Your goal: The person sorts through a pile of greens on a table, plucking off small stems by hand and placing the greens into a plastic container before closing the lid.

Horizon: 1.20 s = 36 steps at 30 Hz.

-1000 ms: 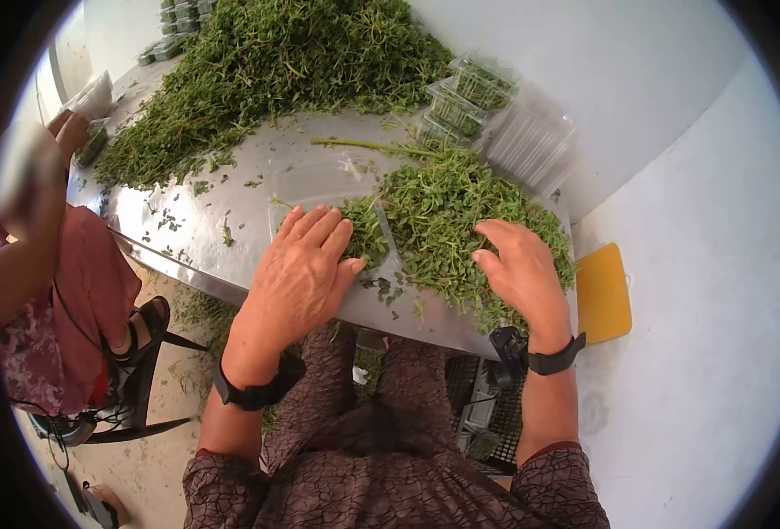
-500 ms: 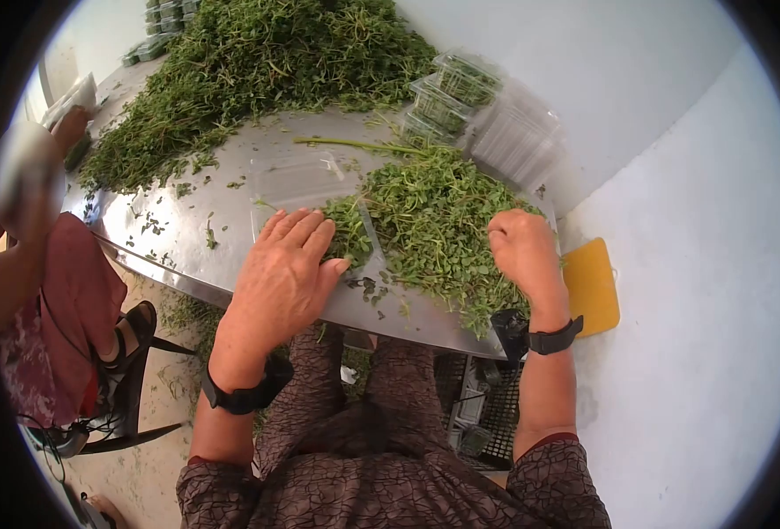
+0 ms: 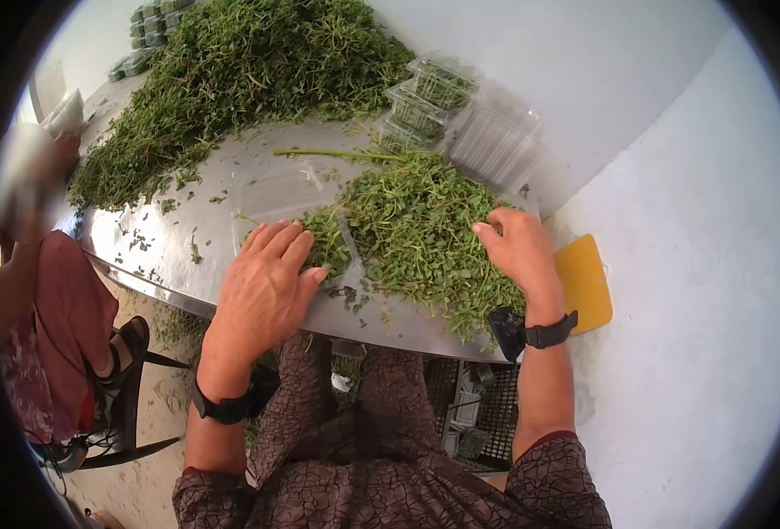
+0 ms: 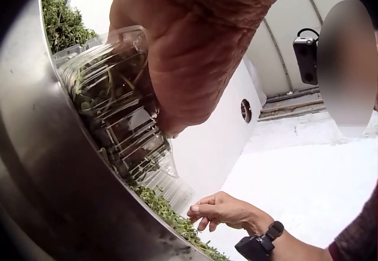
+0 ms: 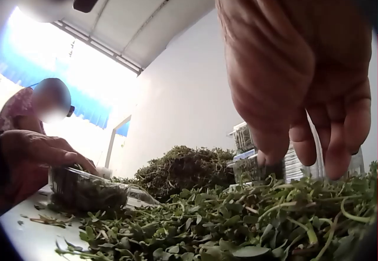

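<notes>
Clear plastic encloses packed greens in a container (image 4: 127, 110) near the front edge of the metal surface (image 3: 165, 269), where the left hand (image 3: 267, 286) lies over it, fingers extended. Just beside it spreads a loose heap of sprigs (image 3: 425, 234). Over that heap, the right hand (image 3: 522, 251) has loosely bent fingers, thumb slightly apart; whether they touch the leaves, I cannot tell. Beyond stand stacked filled boxes (image 3: 425, 101) beside clear trays (image 3: 496, 137), and farther off a large green mound (image 3: 258, 88). At right, a yellow board (image 3: 584, 286) stands near the white wall (image 3: 672, 309).

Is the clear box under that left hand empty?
No, green leaves show through the ribbed side of the clear box under the left hand.
</notes>
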{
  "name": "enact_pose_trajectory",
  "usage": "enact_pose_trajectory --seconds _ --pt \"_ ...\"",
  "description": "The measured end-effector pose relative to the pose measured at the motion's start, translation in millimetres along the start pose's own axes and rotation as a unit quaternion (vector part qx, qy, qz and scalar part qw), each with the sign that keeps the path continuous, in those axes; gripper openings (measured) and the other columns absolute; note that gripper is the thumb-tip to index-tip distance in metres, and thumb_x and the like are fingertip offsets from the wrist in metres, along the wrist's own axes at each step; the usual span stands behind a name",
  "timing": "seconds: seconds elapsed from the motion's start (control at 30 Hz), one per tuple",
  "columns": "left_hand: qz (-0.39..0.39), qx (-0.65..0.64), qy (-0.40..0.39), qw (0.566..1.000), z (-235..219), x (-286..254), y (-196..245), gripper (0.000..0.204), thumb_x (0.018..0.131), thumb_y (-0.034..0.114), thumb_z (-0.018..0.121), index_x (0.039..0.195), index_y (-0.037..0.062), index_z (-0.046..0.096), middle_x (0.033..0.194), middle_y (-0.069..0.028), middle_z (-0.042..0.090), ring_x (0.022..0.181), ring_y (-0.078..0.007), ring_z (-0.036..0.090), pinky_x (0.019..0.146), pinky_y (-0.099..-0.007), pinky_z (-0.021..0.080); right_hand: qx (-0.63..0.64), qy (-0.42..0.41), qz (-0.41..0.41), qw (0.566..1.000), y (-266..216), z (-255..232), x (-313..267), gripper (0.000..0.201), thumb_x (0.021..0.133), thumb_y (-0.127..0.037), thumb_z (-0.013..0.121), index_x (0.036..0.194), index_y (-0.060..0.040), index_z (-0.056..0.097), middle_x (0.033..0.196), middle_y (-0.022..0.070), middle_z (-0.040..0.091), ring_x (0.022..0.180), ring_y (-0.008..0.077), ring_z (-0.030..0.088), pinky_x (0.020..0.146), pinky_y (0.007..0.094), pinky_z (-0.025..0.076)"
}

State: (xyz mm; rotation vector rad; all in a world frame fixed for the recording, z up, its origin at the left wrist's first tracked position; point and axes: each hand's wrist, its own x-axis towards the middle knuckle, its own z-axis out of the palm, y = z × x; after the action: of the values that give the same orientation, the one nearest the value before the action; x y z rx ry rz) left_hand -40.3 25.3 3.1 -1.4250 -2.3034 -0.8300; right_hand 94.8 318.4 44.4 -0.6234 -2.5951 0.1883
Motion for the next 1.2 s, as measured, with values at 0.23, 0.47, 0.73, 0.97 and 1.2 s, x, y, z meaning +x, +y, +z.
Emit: enact_pose_trajectory --seconds 0.23,0.47,0.73,0.97,1.2 --pt "0.001 0.004 0.014 1.000 1.8 -1.1 -1.0 0.033 0.088 0.018 0.062 0.112 -0.0049 0.057 0.117 -0.0237 0.061 0.114 -0.0406 0.054 0.103 -0.0478 0.040 -0.086 -0.070 0.003 0.994 10.0 16.3 14.7 0.016 0.074 -0.017 0.066 0.073 -0.0016 0.065 0.069 0.0190 0.063 0.066 0.0388 0.061 0.062 0.0472 0.048" --pt "-0.010 -0.008 -0.008 1.000 -2.7 0.3 1.2 0.037 0.090 0.019 0.059 0.116 -0.0062 0.058 0.122 -0.0240 0.060 0.118 -0.0429 0.054 0.102 -0.0471 0.042 0.078 0.070 0.062 0.993 9.5 -21.0 7.1 0.009 0.075 -0.009 0.061 0.074 0.0003 0.063 0.063 0.0178 0.058 0.057 0.0312 0.060 0.056 0.0425 0.046" --pt "-0.014 -0.003 -0.004 1.000 -4.2 -0.1 1.7 0.040 0.089 0.018 0.061 0.120 -0.0062 0.056 0.123 -0.0248 0.059 0.119 -0.0421 0.053 0.105 -0.0484 0.039 0.292 0.030 0.125 0.948 -15.5 -41.1 -14.0 0.011 0.086 -0.006 0.061 0.084 0.0047 0.063 0.064 0.0022 0.058 0.057 0.0082 0.056 0.052 0.0269 0.042" --pt "0.019 0.062 0.102 0.993 -13.6 -5.5 10.9 0.047 0.094 0.023 0.057 0.130 -0.0062 0.052 0.141 -0.0273 0.047 0.132 -0.0436 0.044 0.114 -0.0523 0.029 0.414 -0.019 0.130 0.901 -23.3 -38.0 -27.8 0.012 0.089 -0.007 0.059 0.090 0.0030 0.066 0.069 0.0013 0.062 0.057 0.0057 0.057 0.050 0.0215 0.042" --pt "-0.016 -0.375 0.068 0.924 -12.5 -20.8 63.1 0.046 0.097 0.016 0.052 0.139 -0.0042 0.047 0.141 -0.0254 0.049 0.133 -0.0368 0.047 0.111 -0.0430 0.036 0.524 -0.051 0.099 0.844 -61.7 -27.4 -57.5 0.011 0.091 -0.005 0.058 0.093 0.0023 0.065 0.075 0.0054 0.067 0.056 0.0046 0.056 0.048 0.0192 0.043"
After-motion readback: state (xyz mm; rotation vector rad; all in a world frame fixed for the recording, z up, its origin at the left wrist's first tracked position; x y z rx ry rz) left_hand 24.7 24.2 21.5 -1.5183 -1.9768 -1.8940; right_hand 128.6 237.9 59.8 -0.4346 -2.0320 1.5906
